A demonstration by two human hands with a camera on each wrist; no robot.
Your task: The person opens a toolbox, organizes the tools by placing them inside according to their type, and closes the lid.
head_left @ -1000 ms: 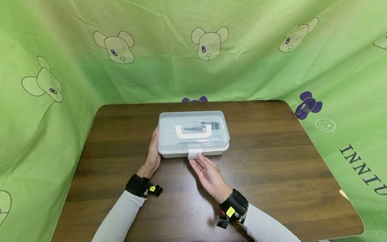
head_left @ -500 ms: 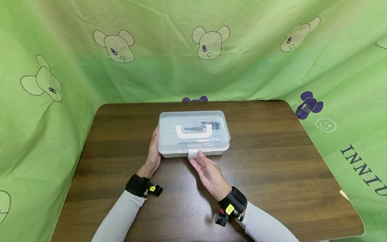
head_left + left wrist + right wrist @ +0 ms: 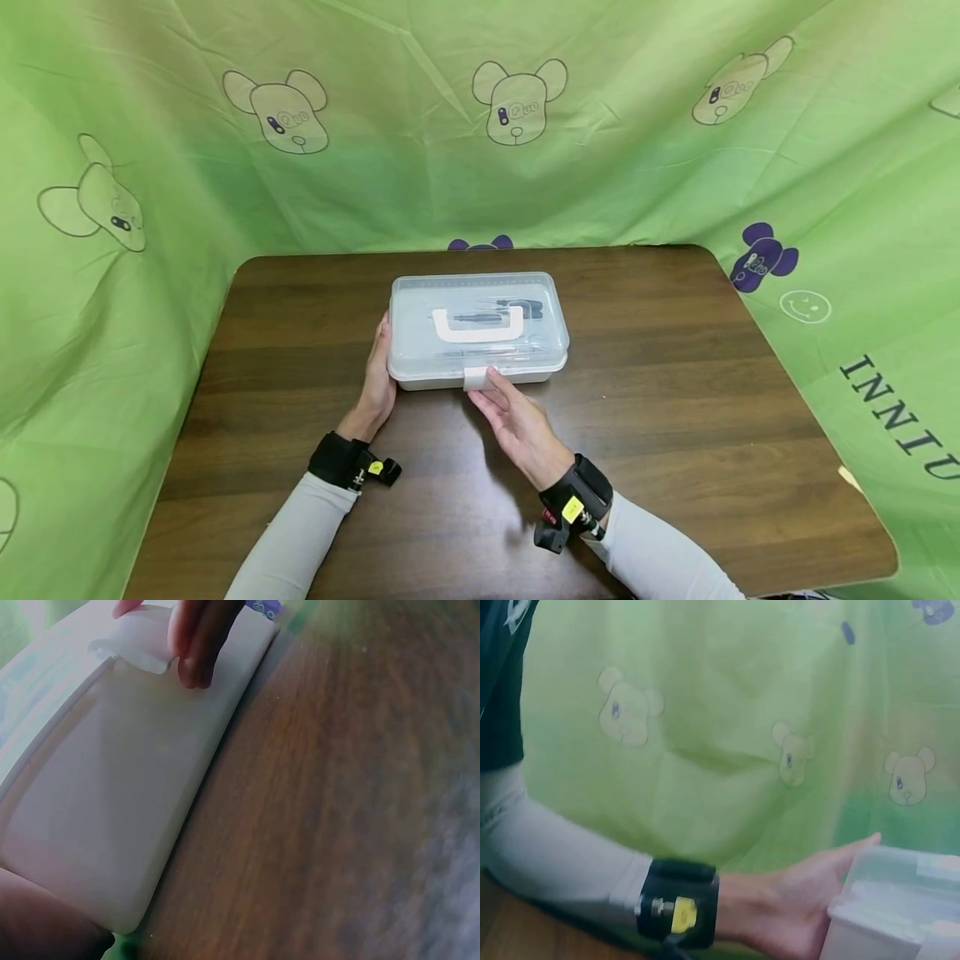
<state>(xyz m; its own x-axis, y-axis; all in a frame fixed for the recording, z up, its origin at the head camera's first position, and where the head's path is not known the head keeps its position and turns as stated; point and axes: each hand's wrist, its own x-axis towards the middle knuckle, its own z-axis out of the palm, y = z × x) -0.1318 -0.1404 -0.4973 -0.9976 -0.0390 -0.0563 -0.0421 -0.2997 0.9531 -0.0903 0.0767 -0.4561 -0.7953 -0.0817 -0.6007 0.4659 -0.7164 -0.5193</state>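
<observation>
A plastic case (image 3: 480, 354) with a clear lid and a white lower part rests on the table, its carry handle (image 3: 478, 335) folded flat. Dark slim tools (image 3: 480, 317) show blurrily through the lid. Against the case's left end lies my left hand (image 3: 372, 379), fingers extended along the wall; in the right wrist view its thumb (image 3: 866, 844) reaches up beside the lid. My right hand (image 3: 525, 429) pinches the white front latch (image 3: 476, 379), thumb on it and fingers below. From the left wrist view, the latch (image 3: 139, 637) has its lower edge standing out from the wall.
The brown wooden table (image 3: 690, 400) extends on all sides of the case. A green cloth (image 3: 390, 167) printed with bear heads hangs behind and along both sides. Each wrist wears a black band (image 3: 337, 461) with a small camera (image 3: 386, 472).
The head view has shifted slightly. My right wrist has risen a little, while both hands keep their places on the case and the lid stays down.
</observation>
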